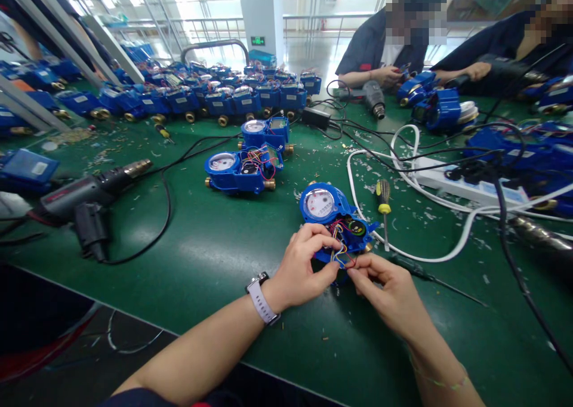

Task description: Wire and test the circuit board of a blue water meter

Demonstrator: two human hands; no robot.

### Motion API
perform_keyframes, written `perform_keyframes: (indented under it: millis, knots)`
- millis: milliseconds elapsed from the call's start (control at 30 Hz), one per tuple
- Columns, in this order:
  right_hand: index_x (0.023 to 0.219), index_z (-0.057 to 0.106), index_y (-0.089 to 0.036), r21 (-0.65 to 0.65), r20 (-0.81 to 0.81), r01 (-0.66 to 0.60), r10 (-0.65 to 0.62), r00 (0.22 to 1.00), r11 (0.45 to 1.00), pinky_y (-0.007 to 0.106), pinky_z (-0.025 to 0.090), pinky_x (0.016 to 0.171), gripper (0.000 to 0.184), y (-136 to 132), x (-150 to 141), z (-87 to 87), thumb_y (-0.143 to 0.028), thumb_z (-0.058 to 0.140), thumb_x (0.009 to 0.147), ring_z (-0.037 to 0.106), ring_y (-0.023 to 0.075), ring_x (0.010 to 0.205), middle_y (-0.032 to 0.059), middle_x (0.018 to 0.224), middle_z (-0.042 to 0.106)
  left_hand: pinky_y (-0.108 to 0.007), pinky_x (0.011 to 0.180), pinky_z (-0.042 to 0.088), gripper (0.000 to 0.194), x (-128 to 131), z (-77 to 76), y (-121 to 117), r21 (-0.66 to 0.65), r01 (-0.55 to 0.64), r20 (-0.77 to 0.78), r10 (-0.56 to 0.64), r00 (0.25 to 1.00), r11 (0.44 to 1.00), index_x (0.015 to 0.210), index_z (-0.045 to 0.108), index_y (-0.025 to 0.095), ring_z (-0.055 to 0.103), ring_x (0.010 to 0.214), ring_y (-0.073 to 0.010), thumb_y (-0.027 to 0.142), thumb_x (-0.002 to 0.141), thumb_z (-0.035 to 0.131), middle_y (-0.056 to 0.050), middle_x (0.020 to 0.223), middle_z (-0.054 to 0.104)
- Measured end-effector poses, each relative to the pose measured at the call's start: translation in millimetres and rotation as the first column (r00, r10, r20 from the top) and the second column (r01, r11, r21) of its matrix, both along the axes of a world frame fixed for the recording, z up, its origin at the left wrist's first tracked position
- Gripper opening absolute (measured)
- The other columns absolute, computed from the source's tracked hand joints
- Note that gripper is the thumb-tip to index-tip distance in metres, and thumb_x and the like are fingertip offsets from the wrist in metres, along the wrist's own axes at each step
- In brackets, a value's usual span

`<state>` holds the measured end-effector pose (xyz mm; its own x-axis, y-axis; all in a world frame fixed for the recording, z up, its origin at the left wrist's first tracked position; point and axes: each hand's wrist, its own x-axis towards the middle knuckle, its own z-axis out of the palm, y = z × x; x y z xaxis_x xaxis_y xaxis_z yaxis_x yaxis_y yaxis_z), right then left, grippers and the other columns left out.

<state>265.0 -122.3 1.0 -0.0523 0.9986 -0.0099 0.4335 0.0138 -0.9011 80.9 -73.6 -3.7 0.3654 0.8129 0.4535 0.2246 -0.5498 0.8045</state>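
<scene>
Right hand point(387, 287): thin wires point(342, 249) are held between fingertips. Left hand point(302, 270), nearer the dial point(319, 204): grip cannot be told. Blue meter point(340, 202): set on the bench point(201, 240) just ahead, its long axis slanted from far-left dial to near-right wiring.

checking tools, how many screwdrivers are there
3: yellow-black screwdriver right of the near meter, dark screwdriver beside the right hand, small screwdriver before the far meter rows; more may be hidden.

Our left hand point(308, 267), a watch on its wrist, bends in from the left; our right hand point(380, 287) meets it, fingertips pinched close together.
</scene>
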Motion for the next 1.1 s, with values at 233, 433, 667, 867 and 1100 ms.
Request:
perform_keyframes:
  millis: [233,433,667,867,1100]
  knots:
    - [0.08,0.057,-0.019,0.002,-0.044,0.007,-0.006,0.999,1.0,0.026,0.035,0.048,0.023,1,-6,-1.6,-0.041,0.054,0.088,0.046,0.0135,0.048,-0.0031,0.054,0.051,-0.031,0.08,0.046,0.034,-10,-2.3,11,0.159,-0.247,0.337,0.183,0.923,0.956,0.114,0.053,0.021,0.05,0.089,-0.0162,0.021,0.082,0.064,-0.005,0.107,0.053]
    - [0.079,0.052,-0.02,-0.015,-0.068,0.016,-0.017,0.998,1.0,0.025,0.035,0.049,0.026,-2,-4,-4.3,-0.043,0.055,0.091,0.045,0.0123,0.05,-0.0032,0.056,0.05,-0.038,0.087,0.045,0.022,-10,4.9,6,0.174,-0.092,0.1,0.076,0.992,0.98,0.102,0.055,0.02,0.057,0.095,-0.0214,0.021,0.081,0.061,-0.006,0.099,0.061]
    - [0.081,0.046,-0.022,-0.066,-0.178,-0.048,0.035,0.983,0.997,0.025,0.041,0.051,0.033,-2,0,-9.5,-0.051,0.044,0.098,0.05,0.0131,0.052,-0.0022,0.058,0.055,-0.04,0.091,0.042,0.012,-7,7.3,3,0.219,-0.043,-0.131,0.073,0.989,0.975,0.084,0.056,0.02,0.058,0.1,-0.0229,0.024,0.078,0.065,-0.007,0.105,0.064]
    - [0.094,0.049,-0.02,-0.061,-0.141,-0.07,0.06,0.988,0.996,0.026,0.043,0.052,0.022,-2,1,-6.9,-0.042,0.045,0.097,0.052,0.0143,0.053,-0.0028,0.06,0.057,-0.04,0.095,0.041,0.01,-7,5.8,3,0.246,-0.031,-0.199,0.082,0.977,0.969,0.08,0.06,0.02,0.058,0.105,-0.0232,0.027,0.08,0.067,-0.008,0.111,0.064]
    - [0.083,0.056,-0.019,0.121,0.072,-0.078,0.069,0.995,0.99,0.025,0.04,0.052,0.016,-2,-3,1.7,-0.03,0.05,0.092,0.052,0.0134,0.051,-0.0027,0.058,0.055,-0.04,0.095,0.042,0.005,-7,6.4,3,0.177,-0.012,-0.145,0.038,0.989,0.984,0.078,0.064,0.02,0.059,0.105,-0.022,0.021,0.084,0.064,-0.007,0.111,0.066]
